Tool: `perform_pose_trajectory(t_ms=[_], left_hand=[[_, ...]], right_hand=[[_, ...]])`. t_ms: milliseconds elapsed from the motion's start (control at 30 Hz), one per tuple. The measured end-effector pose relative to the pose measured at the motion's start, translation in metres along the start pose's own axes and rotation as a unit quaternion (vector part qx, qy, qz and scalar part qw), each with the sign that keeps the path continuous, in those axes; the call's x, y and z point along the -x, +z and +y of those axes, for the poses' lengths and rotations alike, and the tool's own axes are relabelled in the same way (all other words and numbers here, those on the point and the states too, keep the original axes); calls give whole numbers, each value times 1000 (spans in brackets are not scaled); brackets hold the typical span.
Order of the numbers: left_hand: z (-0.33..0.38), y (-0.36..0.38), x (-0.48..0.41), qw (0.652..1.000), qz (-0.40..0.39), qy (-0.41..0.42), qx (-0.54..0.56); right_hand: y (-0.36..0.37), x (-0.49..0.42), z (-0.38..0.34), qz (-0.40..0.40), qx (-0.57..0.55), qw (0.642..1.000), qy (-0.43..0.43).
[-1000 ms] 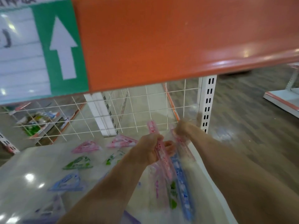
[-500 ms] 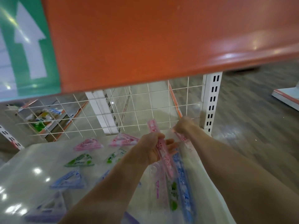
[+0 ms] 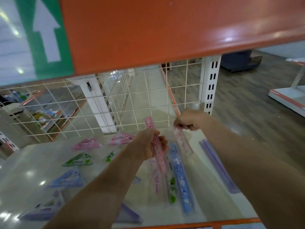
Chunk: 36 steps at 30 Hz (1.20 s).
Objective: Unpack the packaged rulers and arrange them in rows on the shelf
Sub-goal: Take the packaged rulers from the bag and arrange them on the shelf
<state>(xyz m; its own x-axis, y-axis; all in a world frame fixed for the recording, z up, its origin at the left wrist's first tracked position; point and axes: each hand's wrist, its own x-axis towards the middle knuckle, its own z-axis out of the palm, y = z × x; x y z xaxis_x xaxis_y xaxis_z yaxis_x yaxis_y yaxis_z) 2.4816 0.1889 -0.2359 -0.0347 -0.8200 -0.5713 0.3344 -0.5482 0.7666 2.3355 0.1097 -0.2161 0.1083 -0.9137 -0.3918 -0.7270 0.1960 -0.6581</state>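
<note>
Gleaming with light reflections, a white shelf (image 3: 33, 162) with an orange front lip carries triangular set squares (image 3: 86, 144) in pink, green, blue and purple rows at left, a wire grid (image 3: 82, 103) behind them and a green arrow sign (image 3: 46, 30) above. At centre, the left hand (image 3: 148, 142) curls its fingers round a pink ruler (image 3: 158, 152) raised off the surface; a blue ruler (image 3: 180, 177) lies just beside. The right hand (image 3: 189, 120) pinches the far end of a clear pink-marked ruler (image 3: 183, 139). A purple ruler (image 3: 217, 166) lies near the right edge, wood-look floor (image 3: 247, 104) beyond.
</note>
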Motion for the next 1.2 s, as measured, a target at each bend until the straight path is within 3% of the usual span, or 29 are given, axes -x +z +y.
perform_pose_trajectory(t_ms=[133,267,333,400,467,567,967,1200], left_hand=[[-2,8,13,995,-101,18,-2],[-5,33,28,976,-195,68,71],[-11,42,30,969,-199,134,64],[-20,47,33,954,-220,203,25],[-26,50,39,935,-240,259,-30],[-34,52,50,919,-220,309,-112],[-54,71,67,887,-100,355,-278],[-52,82,81,906,-71,377,-178]], right_hand=[[-7,48,-12,-44,-142,981,-126],[-15,75,-11,83,-102,976,-171],[-23,87,-5,99,-117,973,-171],[-30,103,2,66,-177,965,-181],[-36,122,5,59,-184,952,-238],[-37,145,15,97,-122,941,-301],[-23,165,26,150,-12,935,-322],[-27,163,21,161,61,916,-363]])
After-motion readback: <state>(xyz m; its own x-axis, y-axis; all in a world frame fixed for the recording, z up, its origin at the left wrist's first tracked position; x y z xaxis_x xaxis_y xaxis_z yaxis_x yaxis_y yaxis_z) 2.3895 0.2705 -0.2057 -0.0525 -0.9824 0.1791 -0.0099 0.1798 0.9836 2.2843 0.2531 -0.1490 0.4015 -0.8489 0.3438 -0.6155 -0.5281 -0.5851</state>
